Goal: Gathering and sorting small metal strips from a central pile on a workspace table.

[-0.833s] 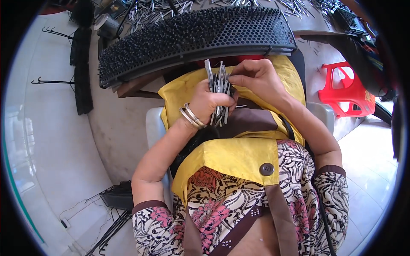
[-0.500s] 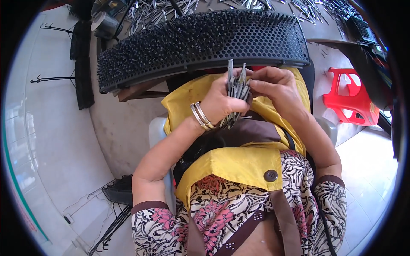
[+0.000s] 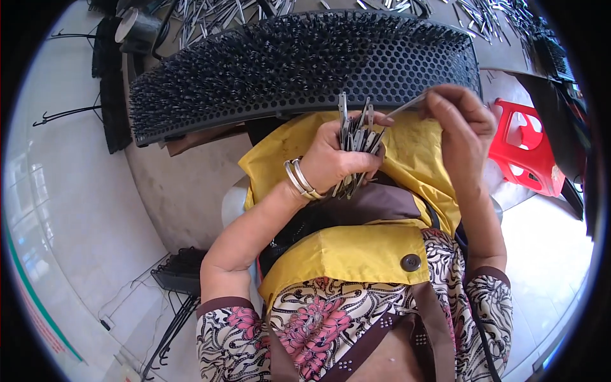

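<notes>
My left hand (image 3: 326, 158) is closed around a bundle of slim grey metal strips (image 3: 358, 137) that stick out above and below the fist. To its right, my right hand (image 3: 463, 124) is raised, pinching one thin metal strip (image 3: 406, 108) by its end. The strip's other end points down-left and lies close to the left fingertips; I cannot tell if it touches them. Just beyond both hands stands a long black rack (image 3: 417, 73) with a perforated top. Dark upright pieces (image 3: 254, 60) crowd its left and far parts, while bare holes show at the near right.
Loose metal strips (image 3: 216, 19) lie scattered behind the rack. A metal cup (image 3: 139, 30) stands at the far left, near black racks with wire hooks (image 3: 70, 116). A red plastic stool (image 3: 525, 143) is on the right. A yellow apron (image 3: 420, 143) covers my lap.
My right hand has moved away from the bundle, up and right, and now has a single strip in its fingers. The left hand keeps its hold; the whole view has shifted slightly.
</notes>
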Action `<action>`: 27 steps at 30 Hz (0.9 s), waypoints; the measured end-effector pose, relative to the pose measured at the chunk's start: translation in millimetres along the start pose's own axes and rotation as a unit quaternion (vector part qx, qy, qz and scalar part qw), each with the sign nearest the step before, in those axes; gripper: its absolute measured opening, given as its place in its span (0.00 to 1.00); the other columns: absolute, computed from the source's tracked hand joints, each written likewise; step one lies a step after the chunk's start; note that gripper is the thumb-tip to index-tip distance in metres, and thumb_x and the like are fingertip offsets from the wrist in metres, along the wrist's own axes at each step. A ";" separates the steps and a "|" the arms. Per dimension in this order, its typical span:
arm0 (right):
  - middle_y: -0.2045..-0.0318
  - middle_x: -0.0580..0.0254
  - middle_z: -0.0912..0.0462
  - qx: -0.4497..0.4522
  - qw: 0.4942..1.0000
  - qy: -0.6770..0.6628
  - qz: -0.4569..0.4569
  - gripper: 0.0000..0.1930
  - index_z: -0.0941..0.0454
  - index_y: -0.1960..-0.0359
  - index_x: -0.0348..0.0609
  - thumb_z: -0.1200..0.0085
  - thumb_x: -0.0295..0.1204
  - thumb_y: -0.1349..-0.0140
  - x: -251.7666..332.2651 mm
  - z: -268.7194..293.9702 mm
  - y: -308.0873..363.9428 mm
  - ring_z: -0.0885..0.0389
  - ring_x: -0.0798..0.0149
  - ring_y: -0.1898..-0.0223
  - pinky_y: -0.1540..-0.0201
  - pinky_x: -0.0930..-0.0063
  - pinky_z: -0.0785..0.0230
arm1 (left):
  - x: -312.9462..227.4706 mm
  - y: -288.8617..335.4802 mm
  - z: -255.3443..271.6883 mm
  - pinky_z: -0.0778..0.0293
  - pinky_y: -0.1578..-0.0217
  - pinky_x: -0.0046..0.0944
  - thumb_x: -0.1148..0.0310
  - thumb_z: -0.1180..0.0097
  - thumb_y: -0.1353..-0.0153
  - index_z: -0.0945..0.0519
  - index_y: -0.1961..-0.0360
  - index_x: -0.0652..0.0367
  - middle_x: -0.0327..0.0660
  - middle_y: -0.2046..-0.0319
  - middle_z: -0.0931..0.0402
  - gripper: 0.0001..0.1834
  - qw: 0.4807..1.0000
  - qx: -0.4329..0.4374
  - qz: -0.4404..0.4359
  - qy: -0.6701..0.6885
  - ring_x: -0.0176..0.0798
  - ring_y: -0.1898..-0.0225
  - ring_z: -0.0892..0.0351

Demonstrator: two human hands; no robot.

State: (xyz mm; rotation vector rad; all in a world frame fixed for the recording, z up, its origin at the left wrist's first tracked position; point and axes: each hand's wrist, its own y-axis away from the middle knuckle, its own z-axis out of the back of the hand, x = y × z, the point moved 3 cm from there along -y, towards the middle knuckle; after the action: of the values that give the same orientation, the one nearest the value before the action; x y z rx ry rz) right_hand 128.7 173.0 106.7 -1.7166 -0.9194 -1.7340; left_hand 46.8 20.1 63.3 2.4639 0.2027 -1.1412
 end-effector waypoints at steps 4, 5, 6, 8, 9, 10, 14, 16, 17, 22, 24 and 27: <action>0.73 0.59 0.22 -0.070 0.982 0.107 0.137 0.06 0.25 0.67 0.29 0.52 0.18 0.45 16.8 4.5 -23.0 0.25 0.72 0.71 0.65 0.82 0.33 | -0.4 0.9 -2.5 0.33 0.78 0.28 0.82 0.45 0.57 0.33 0.52 0.64 0.40 0.77 0.27 0.27 1.000 0.016 0.017 0.009 0.30 0.81 0.30; 0.73 0.59 0.22 -0.078 0.974 0.126 0.173 0.06 0.25 0.66 0.29 0.51 0.18 0.45 20.3 -2.2 -25.6 0.24 0.72 0.70 0.64 0.83 0.32 | 0.0 4.5 -3.2 0.33 0.77 0.27 0.81 0.45 0.57 0.33 0.52 0.65 0.40 0.77 0.27 0.27 0.999 0.027 0.024 0.007 0.30 0.80 0.30; 0.72 0.60 0.22 -0.087 0.963 0.145 0.208 0.06 0.25 0.66 0.30 0.50 0.17 0.46 22.1 -6.6 -27.9 0.24 0.73 0.69 0.64 0.84 0.31 | 0.4 8.0 -3.9 0.34 0.77 0.27 0.81 0.45 0.57 0.33 0.51 0.66 0.40 0.77 0.27 0.27 0.999 0.037 0.030 0.005 0.29 0.80 0.30; 0.72 0.62 0.21 -0.064 0.954 0.161 0.244 0.07 0.25 0.65 0.31 0.49 0.17 0.47 20.4 -11.7 -34.3 0.24 0.74 0.68 0.63 0.85 0.31 | 1.0 12.4 -4.4 0.34 0.77 0.26 0.81 0.45 0.56 0.34 0.51 0.66 0.40 0.76 0.27 0.27 0.999 0.043 0.031 0.012 0.29 0.79 0.30; 0.72 0.63 0.21 -0.050 0.939 0.206 0.272 0.07 0.25 0.65 0.31 0.49 0.17 0.47 21.5 -16.6 -36.3 0.24 0.75 0.68 0.63 0.86 0.32 | 1.1 13.2 -4.8 0.34 0.76 0.26 0.80 0.45 0.56 0.34 0.51 0.67 0.40 0.76 0.27 0.27 0.998 0.051 0.031 0.016 0.28 0.79 0.30; 0.72 0.64 0.21 -0.035 0.920 0.250 0.299 0.07 0.25 0.65 0.31 0.49 0.17 0.47 22.2 -20.3 -38.5 0.24 0.75 0.68 0.63 0.87 0.33 | 1.0 13.6 -4.7 0.34 0.76 0.26 0.80 0.45 0.56 0.34 0.51 0.67 0.40 0.76 0.27 0.27 0.998 0.051 0.030 0.018 0.28 0.79 0.30; 0.72 0.64 0.21 0.023 0.873 0.334 0.355 0.06 0.25 0.68 0.32 0.46 0.18 0.49 22.3 -31.0 -46.5 0.24 0.77 0.69 0.65 0.86 0.34 | 0.4 15.2 -3.7 0.34 0.76 0.25 0.79 0.45 0.55 0.34 0.51 0.66 0.40 0.76 0.27 0.26 0.998 0.048 0.030 0.023 0.27 0.78 0.29; 0.73 0.61 0.22 0.036 0.876 0.339 0.342 0.07 0.24 0.69 0.34 0.46 0.18 0.51 18.4 -33.4 -52.4 0.23 0.71 0.71 0.67 0.82 0.33 | -0.1 15.3 -3.7 0.34 0.76 0.25 0.79 0.45 0.55 0.34 0.51 0.66 0.39 0.76 0.27 0.26 0.998 0.046 0.030 0.020 0.27 0.78 0.29; 0.76 0.59 0.24 0.054 0.836 0.392 0.381 0.06 0.24 0.70 0.36 0.45 0.21 0.52 15.1 -35.5 -56.3 0.24 0.64 0.73 0.69 0.76 0.33 | -0.6 14.7 -3.9 0.33 0.76 0.25 0.79 0.45 0.55 0.34 0.51 0.66 0.39 0.76 0.27 0.26 0.998 0.044 0.033 0.008 0.27 0.78 0.29; 0.81 0.56 0.28 0.058 0.776 0.455 0.433 0.08 0.24 0.70 0.39 0.44 0.26 0.53 16.2 -39.9 -49.9 0.28 0.52 0.74 0.71 0.66 0.33 | -0.9 11.6 -6.3 0.34 0.80 0.24 0.81 0.47 0.57 0.29 0.55 0.65 0.34 0.80 0.27 0.22 1.000 0.020 0.019 0.005 0.25 0.82 0.30; 0.75 0.60 0.23 0.076 0.810 0.448 0.371 0.10 0.24 0.64 0.36 0.45 0.22 0.50 25.1 -39.1 -33.5 0.24 0.68 0.73 0.69 0.81 0.34 | -1.4 12.6 -4.8 0.34 0.80 0.25 0.81 0.47 0.57 0.29 0.56 0.65 0.34 0.80 0.27 0.22 0.999 0.027 0.014 0.022 0.25 0.83 0.30; 0.73 0.66 0.21 0.167 0.972 0.160 0.047 0.11 0.24 0.62 0.35 0.45 0.23 0.47 19.4 -34.4 -22.4 0.25 0.77 0.71 0.68 0.85 0.32 | -3.2 12.8 -6.0 0.34 0.80 0.25 0.81 0.46 0.58 0.28 0.57 0.64 0.35 0.80 0.27 0.22 0.998 0.048 0.024 0.015 0.25 0.82 0.30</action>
State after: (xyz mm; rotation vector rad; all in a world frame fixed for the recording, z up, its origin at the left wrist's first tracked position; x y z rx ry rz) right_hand 88.5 162.4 125.0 -1.2036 -0.9057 -1.6231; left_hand 52.7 11.2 73.1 2.5571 0.0988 -1.1178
